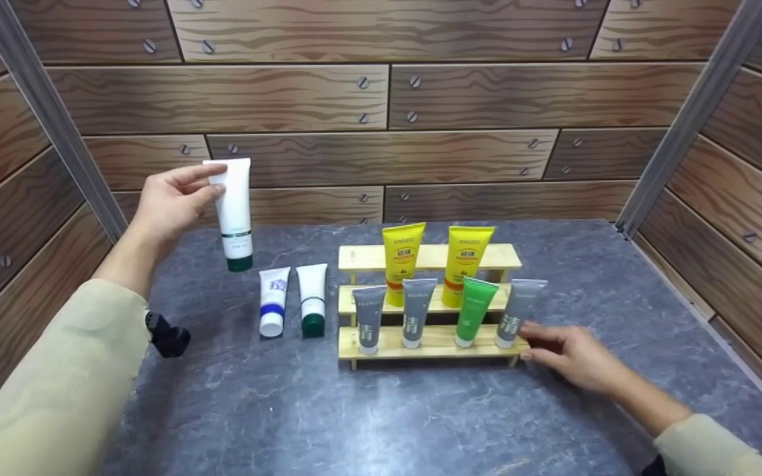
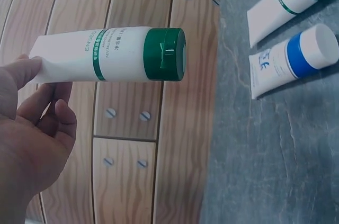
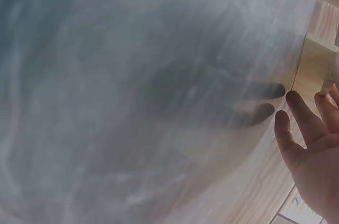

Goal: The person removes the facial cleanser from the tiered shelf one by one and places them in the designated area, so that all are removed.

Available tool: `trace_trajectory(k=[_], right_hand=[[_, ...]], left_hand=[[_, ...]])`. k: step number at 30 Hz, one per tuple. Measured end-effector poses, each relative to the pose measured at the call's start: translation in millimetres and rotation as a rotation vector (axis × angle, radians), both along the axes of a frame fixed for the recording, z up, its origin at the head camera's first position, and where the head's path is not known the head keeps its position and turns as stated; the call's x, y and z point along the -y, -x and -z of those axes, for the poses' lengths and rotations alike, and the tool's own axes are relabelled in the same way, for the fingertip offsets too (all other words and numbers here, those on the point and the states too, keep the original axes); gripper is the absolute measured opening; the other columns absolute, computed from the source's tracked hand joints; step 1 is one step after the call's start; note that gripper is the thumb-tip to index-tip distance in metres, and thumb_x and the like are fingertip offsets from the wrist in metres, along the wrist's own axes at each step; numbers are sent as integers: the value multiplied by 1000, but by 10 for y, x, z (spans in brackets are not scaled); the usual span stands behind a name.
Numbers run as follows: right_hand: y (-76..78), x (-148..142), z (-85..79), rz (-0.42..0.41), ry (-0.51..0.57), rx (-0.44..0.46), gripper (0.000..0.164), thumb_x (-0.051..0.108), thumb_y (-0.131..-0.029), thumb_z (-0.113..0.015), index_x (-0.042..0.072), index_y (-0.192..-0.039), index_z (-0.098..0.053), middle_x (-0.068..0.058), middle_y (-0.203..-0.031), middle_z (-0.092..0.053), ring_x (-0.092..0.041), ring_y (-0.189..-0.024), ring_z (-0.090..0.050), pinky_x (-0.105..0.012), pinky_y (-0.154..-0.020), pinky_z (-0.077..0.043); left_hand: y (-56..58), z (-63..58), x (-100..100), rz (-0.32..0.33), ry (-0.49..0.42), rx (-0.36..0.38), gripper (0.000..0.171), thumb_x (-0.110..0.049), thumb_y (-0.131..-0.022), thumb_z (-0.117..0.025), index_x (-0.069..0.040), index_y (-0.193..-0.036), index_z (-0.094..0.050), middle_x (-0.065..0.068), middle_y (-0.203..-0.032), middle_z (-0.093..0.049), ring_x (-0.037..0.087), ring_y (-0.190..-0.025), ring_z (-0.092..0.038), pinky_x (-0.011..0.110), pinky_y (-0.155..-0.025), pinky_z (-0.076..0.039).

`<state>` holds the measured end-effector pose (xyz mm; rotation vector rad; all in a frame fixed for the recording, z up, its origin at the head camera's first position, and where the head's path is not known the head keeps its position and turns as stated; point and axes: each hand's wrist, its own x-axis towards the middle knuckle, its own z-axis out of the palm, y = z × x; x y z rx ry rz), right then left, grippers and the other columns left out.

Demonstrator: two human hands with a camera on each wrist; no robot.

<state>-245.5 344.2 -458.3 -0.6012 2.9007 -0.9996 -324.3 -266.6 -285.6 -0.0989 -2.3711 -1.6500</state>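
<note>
My left hand (image 1: 172, 201) pinches the flat end of a white squeeze tube (image 1: 235, 215) between thumb and fingers, its green cap pointing down above the table. The left wrist view shows this tube (image 2: 122, 54) with green lettering and a green band. Below it on the table lie a white tube with a blue band (image 1: 274, 297) and another green-capped white tube (image 1: 312, 297). At the right end of a tiered wooden rack (image 1: 427, 352), my right hand (image 1: 579, 360) grips the lowest shelf with thumb and fingertips, beside a grey tube (image 1: 520, 311).
Two yellow tubes (image 1: 404, 258) stand on the rack's middle tier. On its front tier are a green tube (image 1: 477, 311) and several grey tubes, caps down. Wood-patterned panels (image 1: 381, 99) wall the grey marbled table (image 1: 255, 410) at the back and sides.
</note>
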Motion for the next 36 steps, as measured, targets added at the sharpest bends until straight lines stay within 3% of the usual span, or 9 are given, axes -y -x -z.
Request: trace_trajectory(k=[5,14,24,36], right_hand=[[-4,1,-7,-1,1,6,51,33,-96,-79,2,-135,-70,-24,-146,-59,-47,-133,-58,-64,-111,-40],[-15,-7,2,1,0,3,51,34,-96,-79,3,-135,-71,-23,-146,-59,-46,-132,-59,-64,-111,-40],[-30,-9,24,-7,6,-10,50,34,-96,-79,2,-134,-71,-23,-144,-61,-46,-132,-60,-63,-111,-41],[-15,-4,1,-11,3,-9,50,35,-98,-77,2,-136,-70,-22,-145,-61,-46,-133,-59,-64,-111,-40]], left_hand=[[-37,44,62,18,3,31,44,-13,-106,-67,-9,-149,-62,21,-140,-63,15,-113,-64,21,-85,-55],[-84,176,148,13,43,49,44,-18,-106,-67,-10,-149,-62,19,-140,-64,16,-114,-64,24,-88,-55],[-59,428,271,18,71,53,42,-13,-104,-69,-5,-145,-64,-1,-110,-70,13,-95,-61,23,-74,-51],[-38,695,323,33,105,138,43,-13,-105,-66,-6,-147,-63,20,-132,-66,16,-102,-62,25,-79,-53]])
